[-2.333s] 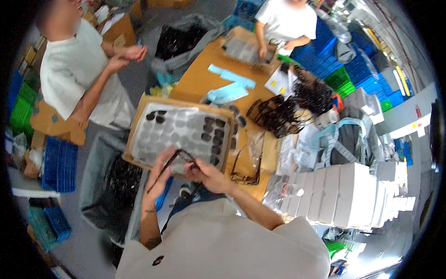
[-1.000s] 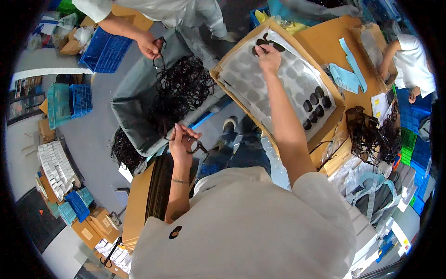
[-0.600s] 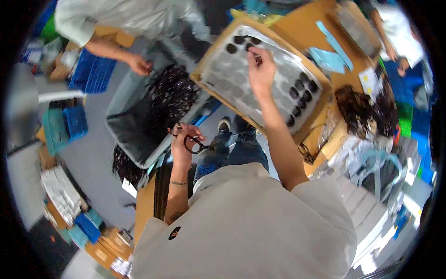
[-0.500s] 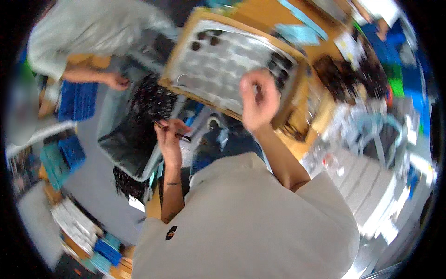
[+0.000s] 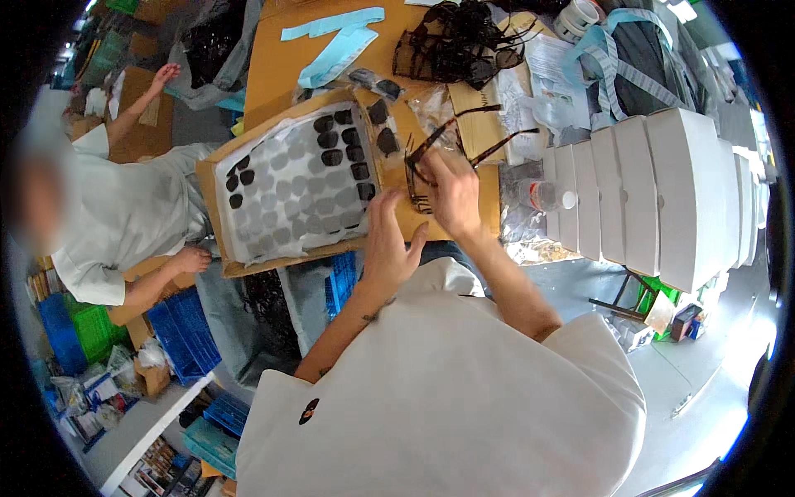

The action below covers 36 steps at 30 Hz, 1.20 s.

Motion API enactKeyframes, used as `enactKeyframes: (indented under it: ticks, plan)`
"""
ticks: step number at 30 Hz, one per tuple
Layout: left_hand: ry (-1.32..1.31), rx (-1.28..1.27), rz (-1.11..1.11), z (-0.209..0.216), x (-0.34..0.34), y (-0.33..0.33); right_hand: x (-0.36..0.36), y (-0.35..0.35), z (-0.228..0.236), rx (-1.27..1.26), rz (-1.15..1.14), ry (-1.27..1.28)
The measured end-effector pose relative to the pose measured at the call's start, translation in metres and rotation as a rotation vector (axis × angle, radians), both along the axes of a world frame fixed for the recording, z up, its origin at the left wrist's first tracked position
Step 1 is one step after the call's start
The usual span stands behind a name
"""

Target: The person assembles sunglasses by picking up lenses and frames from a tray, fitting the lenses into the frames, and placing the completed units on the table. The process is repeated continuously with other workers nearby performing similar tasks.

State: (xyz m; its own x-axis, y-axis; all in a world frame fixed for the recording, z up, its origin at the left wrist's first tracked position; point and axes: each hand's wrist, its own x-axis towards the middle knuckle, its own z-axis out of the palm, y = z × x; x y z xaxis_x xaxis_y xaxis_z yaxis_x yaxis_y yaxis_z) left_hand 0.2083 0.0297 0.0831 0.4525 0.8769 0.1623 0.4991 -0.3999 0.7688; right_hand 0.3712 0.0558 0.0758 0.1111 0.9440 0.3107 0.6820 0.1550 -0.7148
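Observation:
My right hand (image 5: 454, 195) grips a pair of dark, mottled glasses frames (image 5: 436, 139), their temples spread out past the fingers. Beside it, my left hand (image 5: 389, 248) is open with fingers and thumb apart, near the right corner of a shallow cardboard box (image 5: 298, 258). Nothing shows in that hand. White paper lines the box, with rows of pale grey rounded shapes and several dark lenses (image 5: 332, 156) at its right and left sides. More dark striped frame parts (image 5: 419, 201) show between my hands, partly covered by my right hand.
Dark frames (image 5: 472, 50) are heaped at the table's back, near pale blue strips (image 5: 339, 54). Loose dark lenses (image 5: 387, 141) lie right of the box. White cartons (image 5: 636, 186) and a clear bottle (image 5: 542, 196) stand at the right. A co-worker (image 5: 137, 199) is at the left.
My view has swung right. My left hand has come from above the dark bin, where it held a thin dark piece, to the box's corner. My right hand has left the box and now holds glasses frames.

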Motion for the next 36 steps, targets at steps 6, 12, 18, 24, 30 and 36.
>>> enactKeyframes:
  ticks: [6,12,18,24,30,36]
  plan:
    - [0.348,0.104,-0.185,-0.034,0.05,0.014,0.042,0.036,-0.072,-0.383,0.486,-0.238]
    - [0.591,0.25,-0.343,-0.078,0.074,0.03,0.141,0.119,-0.06,0.012,-0.469,0.187]
    - [0.792,0.12,-0.499,-0.111,0.084,0.039,0.217,0.223,-0.143,-0.037,-1.307,0.216]
    - [0.351,0.087,-0.31,-0.076,0.078,0.043,0.231,0.223,-0.131,0.113,-0.909,0.022]
    - [0.07,-0.02,-0.063,-0.025,0.063,0.047,0.183,0.203,-0.01,0.729,-0.923,0.068]
    - [-0.38,-0.372,-0.065,-0.021,0.061,0.049,0.127,0.141,0.089,1.041,-0.755,0.308]
